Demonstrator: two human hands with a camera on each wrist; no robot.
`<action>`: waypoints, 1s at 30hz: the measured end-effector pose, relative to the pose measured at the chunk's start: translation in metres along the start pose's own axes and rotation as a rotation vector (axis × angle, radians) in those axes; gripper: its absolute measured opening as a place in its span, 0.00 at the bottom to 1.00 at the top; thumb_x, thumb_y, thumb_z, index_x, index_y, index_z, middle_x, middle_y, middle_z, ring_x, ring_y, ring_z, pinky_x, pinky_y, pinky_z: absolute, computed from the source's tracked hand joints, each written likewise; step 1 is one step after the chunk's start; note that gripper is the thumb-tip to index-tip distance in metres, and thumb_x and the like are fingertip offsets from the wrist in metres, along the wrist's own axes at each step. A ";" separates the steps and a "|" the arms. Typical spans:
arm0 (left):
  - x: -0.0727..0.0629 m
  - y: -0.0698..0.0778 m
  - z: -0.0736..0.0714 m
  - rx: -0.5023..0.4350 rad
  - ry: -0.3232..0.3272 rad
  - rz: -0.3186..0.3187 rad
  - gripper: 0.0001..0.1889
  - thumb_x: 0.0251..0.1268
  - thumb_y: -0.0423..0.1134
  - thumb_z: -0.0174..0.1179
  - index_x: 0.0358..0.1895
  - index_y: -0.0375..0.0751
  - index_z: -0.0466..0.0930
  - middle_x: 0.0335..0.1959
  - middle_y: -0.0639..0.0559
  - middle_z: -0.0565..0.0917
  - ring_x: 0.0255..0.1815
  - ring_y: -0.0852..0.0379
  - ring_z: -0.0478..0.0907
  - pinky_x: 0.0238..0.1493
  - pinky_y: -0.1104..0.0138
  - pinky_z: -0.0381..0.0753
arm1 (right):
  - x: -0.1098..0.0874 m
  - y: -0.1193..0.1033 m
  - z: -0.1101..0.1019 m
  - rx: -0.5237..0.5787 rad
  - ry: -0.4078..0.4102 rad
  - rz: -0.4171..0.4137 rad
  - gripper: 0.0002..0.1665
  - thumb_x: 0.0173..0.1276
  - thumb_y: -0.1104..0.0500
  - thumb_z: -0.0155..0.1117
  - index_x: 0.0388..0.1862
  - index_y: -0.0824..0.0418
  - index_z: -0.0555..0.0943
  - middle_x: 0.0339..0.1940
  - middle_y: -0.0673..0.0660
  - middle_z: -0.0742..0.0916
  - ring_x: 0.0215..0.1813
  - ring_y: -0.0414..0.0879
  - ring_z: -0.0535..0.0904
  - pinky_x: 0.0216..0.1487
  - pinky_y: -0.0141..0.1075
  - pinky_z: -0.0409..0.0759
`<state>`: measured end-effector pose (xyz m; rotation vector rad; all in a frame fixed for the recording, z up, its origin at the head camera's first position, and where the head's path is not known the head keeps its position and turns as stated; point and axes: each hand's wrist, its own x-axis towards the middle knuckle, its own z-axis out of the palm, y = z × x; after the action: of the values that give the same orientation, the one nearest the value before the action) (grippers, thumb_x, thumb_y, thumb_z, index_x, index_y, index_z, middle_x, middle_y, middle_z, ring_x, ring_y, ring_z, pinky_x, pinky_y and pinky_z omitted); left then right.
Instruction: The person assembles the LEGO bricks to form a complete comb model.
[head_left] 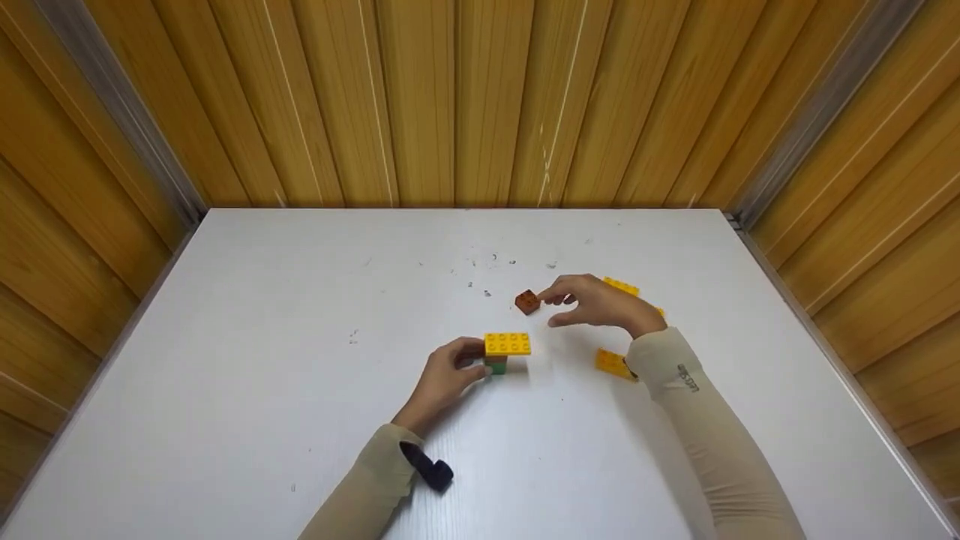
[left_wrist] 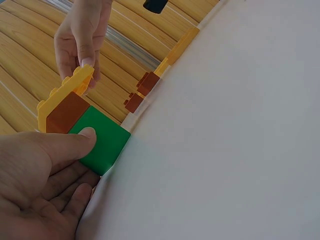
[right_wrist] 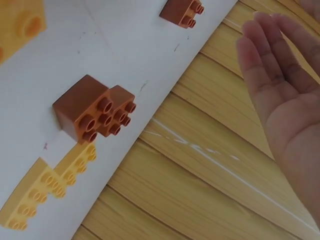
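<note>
The left hand (head_left: 442,375) is pinching a brick stack (head_left: 507,346); the right hand (head_left: 598,302) is hovering, thumb spread, holding nothing. On the tabletop (head_left: 247,337), the stack is standing centrally, yellow bricks (head_left: 611,362) are lying toward the right edge, a brown brick (head_left: 527,302) toward the far edge.

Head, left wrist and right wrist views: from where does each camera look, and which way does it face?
Head: worn on the head, facing forward and down at the white table; the left hand, right hand and sleeves show.
Left wrist: on the left wrist, facing the stacked green brick, brown brick and yellow eight-stud plate; the left hand shows near, the right hand beyond.
Right wrist: on the right wrist, facing brown bricks and yellow bricks; the right hand shows at the right.
Head and left wrist share both hands and the green brick.
</note>
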<state>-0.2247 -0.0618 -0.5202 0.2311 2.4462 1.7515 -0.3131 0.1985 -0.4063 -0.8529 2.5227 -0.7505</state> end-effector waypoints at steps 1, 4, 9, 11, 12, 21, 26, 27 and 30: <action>0.000 0.000 0.000 -0.002 -0.001 0.001 0.20 0.60 0.32 0.63 0.57 0.44 0.76 0.57 0.49 0.80 0.59 0.52 0.77 0.64 0.62 0.76 | -0.001 0.002 -0.001 0.000 0.008 0.028 0.27 0.62 0.57 0.69 0.61 0.58 0.78 0.57 0.62 0.81 0.60 0.61 0.75 0.54 0.51 0.82; 0.000 0.000 0.000 -0.010 -0.004 -0.004 0.20 0.60 0.32 0.63 0.57 0.44 0.76 0.57 0.49 0.80 0.59 0.53 0.77 0.64 0.61 0.76 | -0.002 0.009 -0.005 -0.010 0.033 0.096 0.28 0.62 0.55 0.69 0.62 0.57 0.77 0.59 0.61 0.81 0.61 0.60 0.75 0.45 0.44 0.84; 0.000 0.000 0.000 -0.026 -0.004 -0.013 0.20 0.60 0.32 0.63 0.57 0.44 0.76 0.57 0.49 0.80 0.60 0.52 0.77 0.65 0.61 0.76 | -0.003 0.023 -0.009 -0.034 0.064 0.155 0.29 0.63 0.54 0.68 0.63 0.58 0.76 0.58 0.61 0.81 0.56 0.56 0.76 0.54 0.45 0.81; 0.000 -0.001 0.000 -0.025 -0.004 -0.010 0.20 0.60 0.32 0.63 0.57 0.44 0.76 0.57 0.49 0.80 0.60 0.52 0.76 0.64 0.61 0.76 | -0.003 0.030 -0.009 -0.030 0.077 0.152 0.29 0.63 0.55 0.68 0.63 0.61 0.76 0.56 0.62 0.82 0.52 0.55 0.76 0.57 0.48 0.79; 0.000 -0.001 0.000 -0.023 -0.004 -0.009 0.21 0.60 0.32 0.63 0.57 0.44 0.76 0.57 0.48 0.80 0.60 0.52 0.77 0.64 0.61 0.76 | -0.004 0.034 -0.009 -0.028 0.084 0.147 0.29 0.63 0.56 0.68 0.63 0.62 0.76 0.55 0.63 0.82 0.52 0.55 0.76 0.59 0.49 0.78; -0.001 0.000 -0.001 -0.006 -0.005 0.019 0.20 0.60 0.31 0.63 0.57 0.43 0.76 0.56 0.48 0.81 0.58 0.52 0.78 0.63 0.63 0.77 | -0.007 0.059 -0.009 0.012 0.126 0.150 0.26 0.65 0.61 0.66 0.61 0.66 0.76 0.54 0.65 0.81 0.57 0.59 0.77 0.63 0.54 0.75; -0.001 0.001 0.000 -0.014 -0.002 0.038 0.20 0.60 0.30 0.63 0.57 0.41 0.76 0.56 0.47 0.81 0.59 0.51 0.78 0.63 0.63 0.77 | -0.012 0.069 -0.009 0.024 0.134 0.174 0.24 0.65 0.61 0.66 0.60 0.64 0.77 0.55 0.64 0.81 0.58 0.59 0.75 0.63 0.54 0.74; -0.001 0.001 0.000 -0.014 -0.001 0.036 0.20 0.60 0.30 0.63 0.57 0.41 0.76 0.56 0.47 0.81 0.59 0.51 0.78 0.63 0.64 0.77 | -0.012 0.071 -0.009 0.020 0.134 0.176 0.24 0.65 0.61 0.66 0.60 0.64 0.77 0.56 0.64 0.81 0.58 0.59 0.75 0.63 0.54 0.74; -0.001 0.001 0.000 -0.010 0.004 0.033 0.20 0.60 0.30 0.62 0.57 0.40 0.76 0.56 0.46 0.80 0.59 0.51 0.78 0.63 0.63 0.77 | -0.014 0.076 -0.009 -0.010 0.135 0.176 0.25 0.65 0.60 0.66 0.60 0.65 0.77 0.56 0.64 0.81 0.58 0.58 0.75 0.62 0.54 0.74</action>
<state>-0.2238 -0.0617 -0.5191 0.2685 2.4499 1.7789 -0.3410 0.2623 -0.4416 -0.5912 2.6795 -0.7610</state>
